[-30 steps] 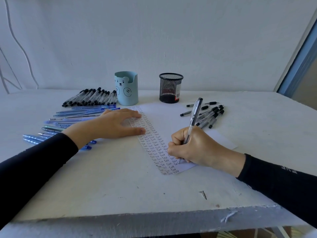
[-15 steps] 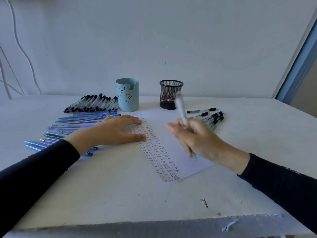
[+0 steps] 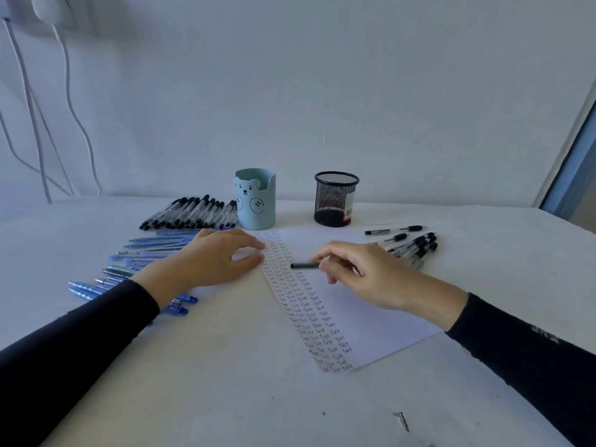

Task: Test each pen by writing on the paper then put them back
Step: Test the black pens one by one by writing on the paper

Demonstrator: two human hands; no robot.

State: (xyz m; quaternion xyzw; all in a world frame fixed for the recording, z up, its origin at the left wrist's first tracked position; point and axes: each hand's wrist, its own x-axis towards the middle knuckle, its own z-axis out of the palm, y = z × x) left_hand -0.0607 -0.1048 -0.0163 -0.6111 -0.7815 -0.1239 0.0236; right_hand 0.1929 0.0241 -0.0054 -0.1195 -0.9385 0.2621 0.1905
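Head view: right grip [image 3: 361, 272] pinches pen [image 3: 304, 265] level over paper [image 3: 364, 330]; left grip [image 3: 216, 259] spread flat.

Gap between bear cup [image 3: 255, 204], mesh cup [image 3: 335, 201]; blue pens [image 3: 154, 250] block left.

Left hand [image 3: 222, 259]: palm down, fingers [image 3: 250, 242] extended flat; forearm in black sleeve [image 3: 96, 327]. Right hand [image 3: 364, 274]: palm down, fingers [image 3: 325, 253] curled, pinching a pen [image 3: 304, 265] that points left; forearm likewise sleeved.
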